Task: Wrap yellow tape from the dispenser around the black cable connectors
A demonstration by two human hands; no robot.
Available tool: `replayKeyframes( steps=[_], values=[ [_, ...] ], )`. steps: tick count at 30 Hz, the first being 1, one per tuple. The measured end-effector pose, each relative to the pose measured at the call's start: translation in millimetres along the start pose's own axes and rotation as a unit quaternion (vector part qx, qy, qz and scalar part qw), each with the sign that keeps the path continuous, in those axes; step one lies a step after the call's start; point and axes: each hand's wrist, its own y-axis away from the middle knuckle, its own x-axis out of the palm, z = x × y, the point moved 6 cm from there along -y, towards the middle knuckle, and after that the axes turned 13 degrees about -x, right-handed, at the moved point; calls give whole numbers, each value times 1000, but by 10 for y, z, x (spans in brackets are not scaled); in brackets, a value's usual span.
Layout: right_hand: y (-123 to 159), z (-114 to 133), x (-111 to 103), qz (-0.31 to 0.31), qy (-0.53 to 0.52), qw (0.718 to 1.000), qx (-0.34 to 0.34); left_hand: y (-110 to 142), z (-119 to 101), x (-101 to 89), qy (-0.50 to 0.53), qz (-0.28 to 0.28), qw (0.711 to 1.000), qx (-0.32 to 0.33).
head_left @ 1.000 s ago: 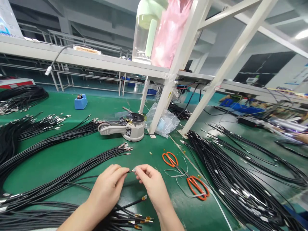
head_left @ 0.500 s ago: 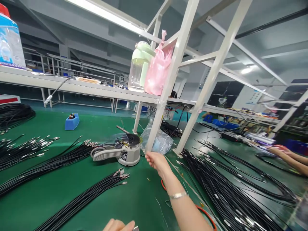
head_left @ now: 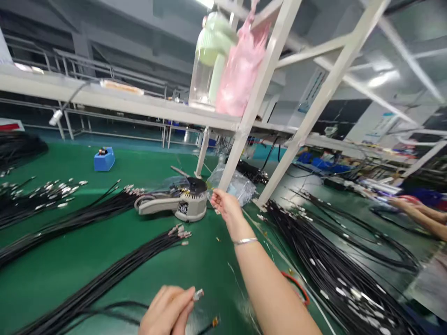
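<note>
A: With the clock centred on our right hand (head_left: 224, 204), where do we place the left hand (head_left: 167, 311)?

B: At seven o'clock, low in the view, thumb and fingers closed in a pinch on a small pale plug (head_left: 199, 294), whose tip points towards two; a black cable (head_left: 122, 304) runs to this hand from its nine o'clock side, any join with the plug hidden from us

A: And the right hand itself?

B: Fingers curled and bunched, just beside the grey tape dispenser (head_left: 192, 207) at nine o'clock; we cannot tell whether the fingertips meet or hold anything. A bracelet (head_left: 245, 241) circles the wrist

A: What do we label around them?

B: On the green table (head_left: 206, 265), a sheaf of cables (head_left: 136, 256) at eight, a crumpled clear bag (head_left: 246, 188) at two, a larger heap of cables (head_left: 303, 246) near four, and a red loop handle (head_left: 299, 284) between four and five, partly behind our forearm; near twelve, a jug (head_left: 204, 74) stands on the shelf (head_left: 139, 102) beside a pink bag (head_left: 239, 70)
</note>
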Motion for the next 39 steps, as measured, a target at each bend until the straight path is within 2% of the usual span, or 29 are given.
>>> replayKeyframes(
  steps=[1, 3, 7, 9, 11, 13, 17, 25, 30, 39],
  values=[
    [209, -4, -83, 2, -15, 1000, -3, -14, -35, -26, 14, 32, 999, -17],
    [747, -51, -264, 15, -46, 999, -6, -42, -102, -91, 30, 48, 997, -54],
    [1892, -345, -531, 57, -80, 995, 24, -53, -185, -115, 37, 42, 994, -95],
    [2261, -561, -582, 45, -78, 994, 57, -39, -203, -110, 43, 38, 994, -97],
    [2442, -709, -560, 25, -91, 993, 67, -27, -213, -116, 46, 35, 994, -96],
    [2497, -760, -494, 10, -117, 991, 60, -25, -227, -137, 47, 32, 994, -89],
    [2508, -715, -395, 4, -138, 989, 45, -37, -271, -189, 46, 31, 996, -65],
    [2502, -655, -400, 28, -126, 991, 39, -53, -328, -228, 47, 37, 998, -19],
    [2464, -639, -382, 61, -116, 991, 38, -67, -347, -250, 50, 35, 998, -11],
    [2456, -634, -390, 62, -109, 991, 39, -70, -352, -259, 52, 32, 998, -7]
  ],
)
